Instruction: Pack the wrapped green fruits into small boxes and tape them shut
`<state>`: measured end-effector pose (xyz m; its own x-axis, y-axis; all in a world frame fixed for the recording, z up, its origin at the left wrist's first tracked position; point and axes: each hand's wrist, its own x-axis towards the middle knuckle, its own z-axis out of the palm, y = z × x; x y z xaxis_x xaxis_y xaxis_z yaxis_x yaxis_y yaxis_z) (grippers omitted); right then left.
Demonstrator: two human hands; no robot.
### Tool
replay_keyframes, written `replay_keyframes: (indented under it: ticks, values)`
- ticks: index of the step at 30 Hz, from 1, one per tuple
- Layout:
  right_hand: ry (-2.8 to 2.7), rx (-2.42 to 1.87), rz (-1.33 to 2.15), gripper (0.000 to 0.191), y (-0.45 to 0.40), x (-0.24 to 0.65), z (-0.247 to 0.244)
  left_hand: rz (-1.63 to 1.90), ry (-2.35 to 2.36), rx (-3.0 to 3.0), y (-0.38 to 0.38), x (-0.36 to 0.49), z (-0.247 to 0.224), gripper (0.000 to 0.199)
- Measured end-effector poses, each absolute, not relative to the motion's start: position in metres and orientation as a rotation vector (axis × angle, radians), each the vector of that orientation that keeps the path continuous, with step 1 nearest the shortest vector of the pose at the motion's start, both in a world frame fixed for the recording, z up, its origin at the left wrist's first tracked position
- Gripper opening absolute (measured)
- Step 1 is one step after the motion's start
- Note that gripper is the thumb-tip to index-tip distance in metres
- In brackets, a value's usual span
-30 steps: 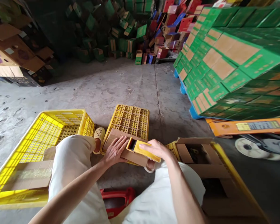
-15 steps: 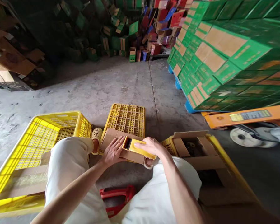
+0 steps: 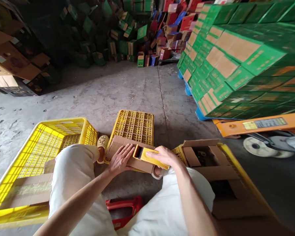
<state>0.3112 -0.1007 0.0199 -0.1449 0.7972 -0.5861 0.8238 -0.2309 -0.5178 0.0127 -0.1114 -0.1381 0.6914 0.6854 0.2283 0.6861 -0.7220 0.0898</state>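
A folded cardboard piece [image 3: 116,144] lies across the near end of an upturned yellow plastic crate [image 3: 135,121]. My left hand [image 3: 121,157] presses flat on this cardboard with its fingers stretched out. Beside it, my right hand [image 3: 163,155] grips a boxy yellow tape dispenser [image 3: 146,156], whose dark opening faces left. The dispenser rests on or just above the cardboard; I cannot tell which. Its far right end is partly covered by my right hand. Below, a red plastic frame [image 3: 137,205] shows between my knees.
To the left stands a yellow crate [image 3: 85,131] with a taped cardboard piece [image 3: 31,190] in it. Open cardboard boxes [image 3: 226,172] sit in another yellow crate on the right. Green cartons [image 3: 236,65] are stacked on a blue pallet [image 3: 201,114], near an orange pallet jack [image 3: 255,124].
My right hand and the tape dispenser have moved slightly to the right along the cardboard, away from my left hand. The left hand stays pressed in nearly the same place.
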Motion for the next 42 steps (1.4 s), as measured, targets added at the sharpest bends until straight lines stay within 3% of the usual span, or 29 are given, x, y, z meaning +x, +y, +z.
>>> replay_keyframes:
  ticks: [6,22,42]
  values:
    - [1.928,2.023,-1.356,0.050,-0.100,0.307,0.024,-0.400,-1.172,-2.889,-0.117,0.018,-0.136,0.107]
    - [1.998,2.020,-1.260,0.045,-0.111,0.312,0.020,-0.396,-1.103,-2.873,-0.115,0.021,-0.139,0.119]
    - [1.951,2.043,-1.224,0.047,-0.106,0.318,0.017,-0.397,-1.171,-2.937,-0.119,0.037,-0.132,0.105]
